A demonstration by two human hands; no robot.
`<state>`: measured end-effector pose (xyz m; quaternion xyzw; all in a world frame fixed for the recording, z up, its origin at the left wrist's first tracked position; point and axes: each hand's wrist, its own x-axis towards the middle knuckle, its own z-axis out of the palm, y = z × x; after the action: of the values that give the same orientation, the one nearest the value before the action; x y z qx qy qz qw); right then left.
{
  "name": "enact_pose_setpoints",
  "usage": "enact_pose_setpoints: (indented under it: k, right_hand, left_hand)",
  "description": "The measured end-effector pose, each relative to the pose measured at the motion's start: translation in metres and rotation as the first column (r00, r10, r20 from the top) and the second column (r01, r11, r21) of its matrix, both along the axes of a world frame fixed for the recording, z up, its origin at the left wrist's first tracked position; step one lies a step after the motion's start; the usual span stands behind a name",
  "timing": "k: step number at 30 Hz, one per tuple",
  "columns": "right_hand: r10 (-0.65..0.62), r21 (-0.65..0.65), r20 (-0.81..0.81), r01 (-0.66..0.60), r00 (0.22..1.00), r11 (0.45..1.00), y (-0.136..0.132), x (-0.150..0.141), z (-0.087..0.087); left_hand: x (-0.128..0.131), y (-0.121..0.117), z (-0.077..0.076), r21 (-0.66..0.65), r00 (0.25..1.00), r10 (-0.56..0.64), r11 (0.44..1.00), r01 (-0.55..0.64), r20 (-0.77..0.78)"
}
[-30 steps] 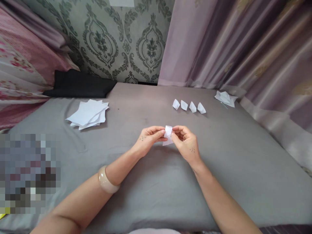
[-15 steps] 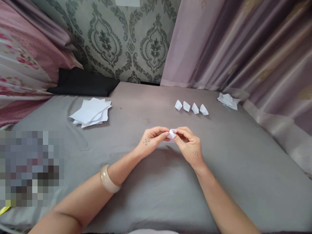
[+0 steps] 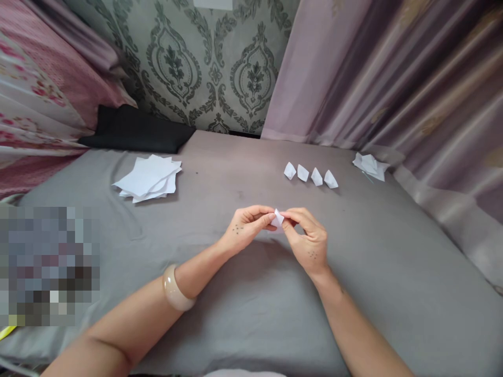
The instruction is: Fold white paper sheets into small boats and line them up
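Between my two hands, above the grey cloth, is a small folded piece of white paper (image 3: 277, 219) with a pointed top. My left hand (image 3: 249, 225) pinches its left side between thumb and fingers. On the right side, the thumb and fingertips of my right hand (image 3: 308, 233) are closed on the same paper. Part of the paper is hidden behind my fingers. Beyond my hands, several small folded white paper shapes (image 3: 302, 173) stand in a row. A loose stack of white paper sheets (image 3: 151, 177) lies farther left.
More white paper (image 3: 371, 166) lies at the far right, with a thin stick-like object (image 3: 368, 177) beside it. A folded black cloth (image 3: 137, 131) rests at the back left. Curtains (image 3: 353, 78) border the right, and a blurred-out patch (image 3: 47, 262) covers the left.
The folded paper has turned slightly in my fingers, and its loose upper flap now shows as a narrower point. Both hands stay nearly in place while the view shifts a little.
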<state>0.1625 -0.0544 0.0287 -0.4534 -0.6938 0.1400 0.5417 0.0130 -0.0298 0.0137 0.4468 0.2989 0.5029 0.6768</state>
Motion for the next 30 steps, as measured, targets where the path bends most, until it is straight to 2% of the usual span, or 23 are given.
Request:
enact_pose_setpoints:
  k: [8,12,17,24,30]
  right_hand:
    - [-0.025,0.066,0.194,0.012,0.981,0.998,0.0,0.007,-0.002]
    - [0.0,0.089,0.252,-0.023,0.968,0.996,-0.001,0.009,-0.003]
    - [0.073,0.019,0.198,-0.078,0.977,0.997,-0.003,0.007,0.002]
    - [-0.014,-0.077,0.042,0.017,0.999,0.997,0.0,-0.002,0.0]
    - [0.014,-0.117,0.039,-0.01,0.999,0.993,-0.002,-0.001,0.003]
  left_hand:
    - [-0.001,0.0,0.001,-0.062,1.0,-0.023,0.998,0.024,0.012]
    - [-0.002,0.001,-0.001,-0.086,1.0,-0.03,0.996,0.03,0.008]
    - [-0.004,0.002,-0.002,-0.078,0.998,-0.055,0.995,0.055,-0.001]
    - [-0.003,0.002,-0.002,-0.089,0.998,-0.064,0.994,0.064,0.006]
    - [-0.002,0.002,-0.002,-0.101,0.999,-0.042,0.994,0.042,0.002]
